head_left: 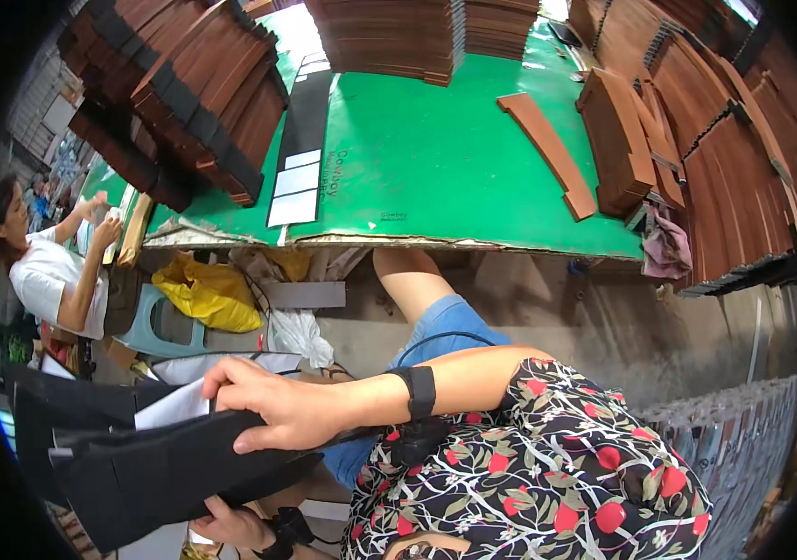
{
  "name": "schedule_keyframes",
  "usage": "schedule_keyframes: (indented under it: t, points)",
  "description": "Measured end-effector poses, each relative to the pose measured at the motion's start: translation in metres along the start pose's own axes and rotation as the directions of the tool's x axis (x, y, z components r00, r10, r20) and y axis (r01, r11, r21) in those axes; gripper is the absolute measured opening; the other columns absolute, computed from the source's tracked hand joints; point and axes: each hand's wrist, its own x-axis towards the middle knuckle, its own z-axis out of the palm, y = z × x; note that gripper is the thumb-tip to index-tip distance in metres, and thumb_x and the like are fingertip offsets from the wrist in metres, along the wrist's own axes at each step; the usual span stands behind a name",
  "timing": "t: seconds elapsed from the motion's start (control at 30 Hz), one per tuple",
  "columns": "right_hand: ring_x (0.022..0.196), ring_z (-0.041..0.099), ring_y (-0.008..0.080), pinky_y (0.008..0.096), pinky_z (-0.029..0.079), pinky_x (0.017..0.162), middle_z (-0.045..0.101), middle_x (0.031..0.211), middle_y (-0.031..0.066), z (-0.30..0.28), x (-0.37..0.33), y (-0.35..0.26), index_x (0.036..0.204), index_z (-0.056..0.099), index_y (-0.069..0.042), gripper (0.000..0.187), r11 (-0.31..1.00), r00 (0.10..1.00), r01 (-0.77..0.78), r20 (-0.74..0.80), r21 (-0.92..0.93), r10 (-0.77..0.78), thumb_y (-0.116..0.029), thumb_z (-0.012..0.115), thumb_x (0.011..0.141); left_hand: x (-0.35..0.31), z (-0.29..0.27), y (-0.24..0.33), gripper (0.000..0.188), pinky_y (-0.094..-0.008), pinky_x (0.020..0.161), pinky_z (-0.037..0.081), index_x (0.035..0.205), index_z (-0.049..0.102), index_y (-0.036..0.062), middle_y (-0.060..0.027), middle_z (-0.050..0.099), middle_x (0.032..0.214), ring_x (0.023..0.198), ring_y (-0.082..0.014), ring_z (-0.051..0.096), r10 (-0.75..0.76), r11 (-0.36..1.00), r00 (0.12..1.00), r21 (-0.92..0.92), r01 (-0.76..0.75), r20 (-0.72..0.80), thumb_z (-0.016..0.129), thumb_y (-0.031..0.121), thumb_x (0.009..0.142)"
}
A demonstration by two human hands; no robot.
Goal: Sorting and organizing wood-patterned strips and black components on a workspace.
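Note:
My right hand reaches across to the left, its thumb on a black flat piece and its fingers curled at the edge of a white sheet. Lower down, my left hand grips the black piece's lower edge from beneath. More black flat pieces lie behind it, overlapping; how many layers there are I cannot tell. A long black strip with white sections rests on the green table.
Tall stacks of brown curved pieces stand at the left, back and right. One curved brown piece lies alone. Below are a yellow bag and a blue-grey stool. A co-worker in white works at left.

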Motion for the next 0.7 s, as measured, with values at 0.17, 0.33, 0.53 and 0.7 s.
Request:
schedule_keyframes:
  t: [0.17, 0.33, 0.53, 0.7]
  points:
    - [0.113, 0.034, 0.0330, 0.0400, 0.028, 0.095, 0.035, 0.118, 0.0174, -0.021, 0.005, -0.009, 0.092, 0.047, 0.000, 0.030, 0.995, 0.989, 0.054, -0.133, -0.078, -0.064, -0.009, 0.066, 0.071, 0.016, 0.044, 0.020, 0.030, -0.0313, 0.078, 0.049, 0.098, 0.042, -0.0087, -0.0181, 0.054, 0.101, 0.085, -0.0204, 0.055, -0.026, 0.999, 0.999, 0.035, 0.025, 0.019, 0.059, 0.011, 0.083]
    - [0.116, 0.034, 0.0348, 0.0418, 0.028, 0.097, 0.034, 0.123, 0.0189, -0.048, 0.019, -0.024, 0.090, 0.047, 0.000, 0.028, 0.981, 0.971, 0.105, -0.195, -0.165, -0.137, -0.009, 0.067, 0.072, 0.042, 0.082, 0.026, 0.036, -0.0317, 0.076, 0.049, 0.104, 0.043, -0.0099, -0.0193, 0.053, 0.102, 0.088, -0.0211, 0.055, 0.173, 0.979, 0.980, -0.122, -0.161, 0.096, 0.059, 0.015, 0.084]
    - [0.127, 0.028, 0.0395, 0.0428, 0.027, 0.102, 0.026, 0.137, 0.0253, -0.070, 0.019, -0.004, 0.094, 0.045, 0.001, 0.026, 0.990, 0.988, 0.021, -0.145, -0.141, -0.041, -0.010, 0.062, 0.078, 0.025, 0.123, 0.008, 0.043, -0.0355, 0.081, 0.048, 0.112, 0.043, -0.0087, -0.0198, 0.051, 0.111, 0.094, -0.0255, 0.055, 0.002, 0.990, 0.993, -0.144, 0.015, 0.119, 0.053, 0.023, 0.085]
    - [0.132, 0.020, 0.0372, 0.0425, 0.022, 0.106, 0.023, 0.141, 0.0208, -0.073, 0.028, 0.045, 0.101, 0.043, 0.003, 0.028, 0.982, 0.980, -0.187, -0.069, -0.027, 0.185, -0.009, 0.058, 0.081, 0.031, 0.141, -0.009, 0.051, -0.0379, 0.085, 0.047, 0.117, 0.043, -0.0067, -0.0192, 0.051, 0.115, 0.096, -0.0282, 0.055, -0.204, 0.974, 0.961, -0.060, 0.219, 0.186, 0.054, 0.029, 0.083]
